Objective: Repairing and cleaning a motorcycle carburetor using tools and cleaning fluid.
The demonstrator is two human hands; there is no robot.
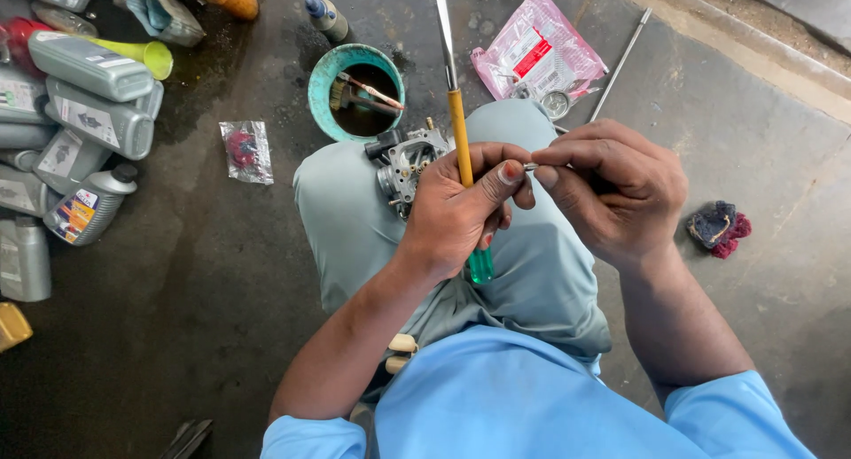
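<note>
Hands: two. One screwdriver is gripped by the left hand; one small metal part is pinched by right hand fingertips. One carburetor is seen at frame centre.

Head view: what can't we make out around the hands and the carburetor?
- Small metal part pinched between left hand and right hand: too small, fingers cover it.
- Screwdriver: mid-shaft hidden in the left hand.
- Carburetor: right side hidden by the left hand.
- Green tub: contents dark except a brush.
- Grey bottles: cut off by left edge.
</note>
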